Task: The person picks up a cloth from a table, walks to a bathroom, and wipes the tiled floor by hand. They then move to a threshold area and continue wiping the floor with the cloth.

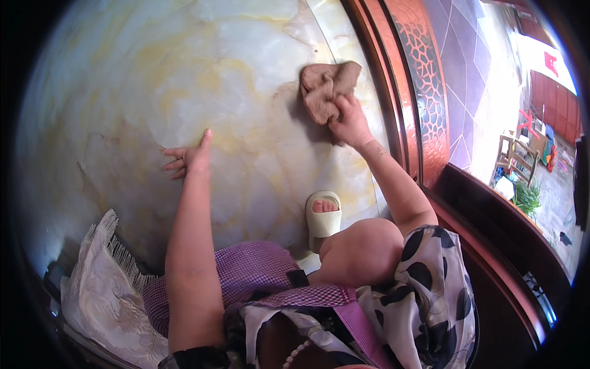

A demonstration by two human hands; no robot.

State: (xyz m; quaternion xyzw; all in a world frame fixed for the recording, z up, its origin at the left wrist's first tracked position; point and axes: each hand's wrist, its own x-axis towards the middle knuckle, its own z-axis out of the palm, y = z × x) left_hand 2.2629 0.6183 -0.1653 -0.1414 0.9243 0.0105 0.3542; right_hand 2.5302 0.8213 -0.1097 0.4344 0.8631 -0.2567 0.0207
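A crumpled brown cloth [321,92] is gripped in my right hand [352,125], close to the copper-coloured door frame. It lies against the glossy marble-patterned surface [246,80], with a dark shadow beside it. Further left, my left hand [192,157] is over the same surface with its fingers spread and nothing in them. Whether that palm touches the surface, I cannot tell.
A reddish metal door frame [393,92] with an embossed panel runs along the right. Beyond it are a wooden chair [516,158] and a green plant [527,197]. A fringed cream cloth [101,295] hangs at lower left. My slippered foot [324,212] is below the cloth.
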